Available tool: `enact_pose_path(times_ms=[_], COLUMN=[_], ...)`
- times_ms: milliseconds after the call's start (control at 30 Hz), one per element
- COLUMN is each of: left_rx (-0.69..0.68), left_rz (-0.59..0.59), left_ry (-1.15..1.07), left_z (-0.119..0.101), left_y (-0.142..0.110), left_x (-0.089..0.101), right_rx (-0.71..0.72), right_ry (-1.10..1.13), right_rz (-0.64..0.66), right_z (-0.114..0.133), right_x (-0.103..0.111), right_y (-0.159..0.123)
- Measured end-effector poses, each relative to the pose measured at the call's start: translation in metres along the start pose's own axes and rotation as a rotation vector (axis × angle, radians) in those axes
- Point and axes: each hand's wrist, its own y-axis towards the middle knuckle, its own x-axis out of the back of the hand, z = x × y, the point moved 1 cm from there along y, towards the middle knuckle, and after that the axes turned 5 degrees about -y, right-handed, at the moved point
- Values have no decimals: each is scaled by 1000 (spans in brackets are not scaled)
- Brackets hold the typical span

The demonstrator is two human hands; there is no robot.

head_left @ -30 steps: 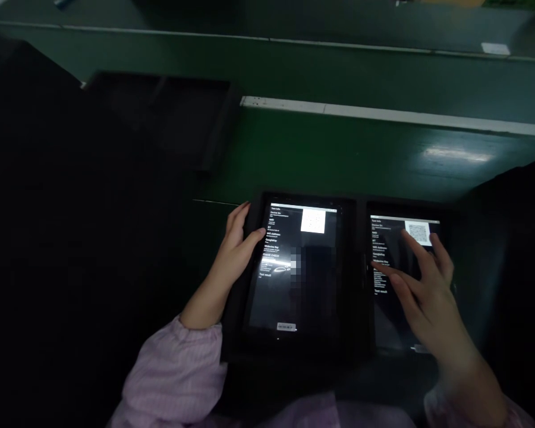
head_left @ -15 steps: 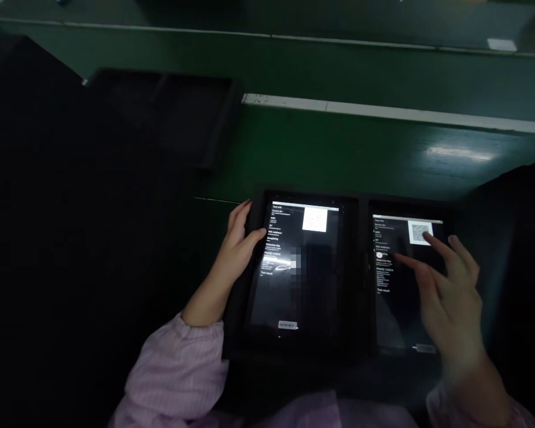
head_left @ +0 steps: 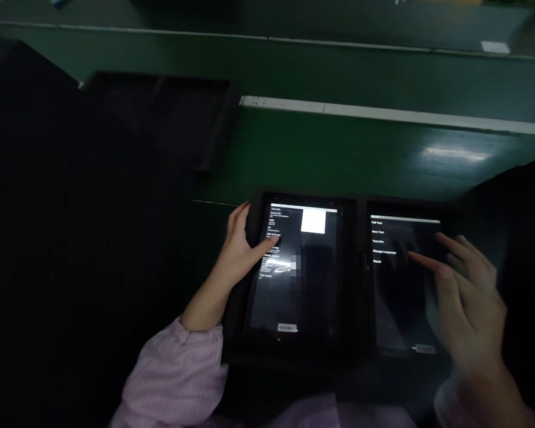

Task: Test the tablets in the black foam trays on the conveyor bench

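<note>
Two tablets lie side by side in a black two-compartment tray (head_left: 361, 205). The left tablet (head_left: 312, 285) shows a page of test info with a white code square. On the right tablet (head_left: 396, 303) is a short menu of text lines. My left hand (head_left: 236, 249) grips the tray's left side, fingers round the outer edge and thumb over the left tablet's screen. My right hand (head_left: 470, 297) hovers at the right tablet's right half, holding nothing. Its fingers are apart, with two pointing at the screen; whether they touch the glass I cannot tell.
Another black divided tray (head_left: 187, 125) sits on the green surface (head_left: 294, 154) at the upper left. A white strip (head_left: 383, 114) crosses behind. Large dark shapes fill both sides, and a small white piece (head_left: 494, 47) lies far right.
The right tablet's screen has switched from the test info page to a menu. My right hand has drawn back slightly rightward. My left thumb has slid further onto the left screen.
</note>
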Motion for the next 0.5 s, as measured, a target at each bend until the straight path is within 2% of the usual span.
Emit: enact_pose_path(times_ms=[133,367,500], left_rx=[32,15,4], left_rz=[-43,-68,-87], left_ry=[-125,-117,-79], left_z=[1,5,3], left_y=[5,25,26], left_x=[0,-1,-3], right_rx=[66,91,78], right_ry=[-80,-61,-82], right_rz=[-29,-17,-3], right_z=[-6,-20,-23], right_x=[9,-15,-17], right_y=[15,18,14])
